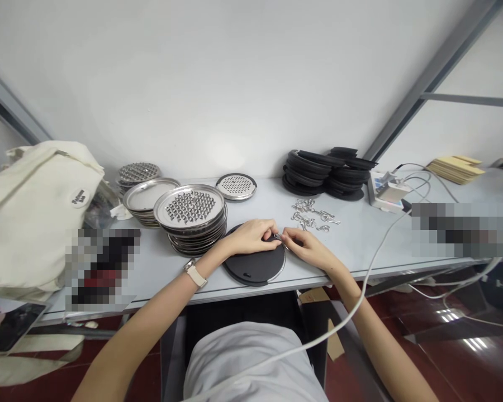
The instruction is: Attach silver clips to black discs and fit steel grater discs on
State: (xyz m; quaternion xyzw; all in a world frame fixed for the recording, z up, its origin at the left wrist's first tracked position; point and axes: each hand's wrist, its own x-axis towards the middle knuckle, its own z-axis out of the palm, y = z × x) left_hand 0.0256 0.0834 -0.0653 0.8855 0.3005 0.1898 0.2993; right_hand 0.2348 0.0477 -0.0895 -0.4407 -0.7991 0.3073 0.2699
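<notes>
By the front edge of the tabletop (352, 237), my left grip (254, 235) and right grip (305, 247) pinch a metal piece (280, 238) at the rim of the black disc (257, 266); I'd keep that disc flat

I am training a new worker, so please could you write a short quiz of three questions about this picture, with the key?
1. On which of the person's wrists is the watch?
2. True or false: the small loose metal parts lie nearer to the person than the stacks of black discs.
3. What colour is the round disc under the left hand? a) yellow b) black c) red

Key: 1. the left; 2. true; 3. b
</notes>
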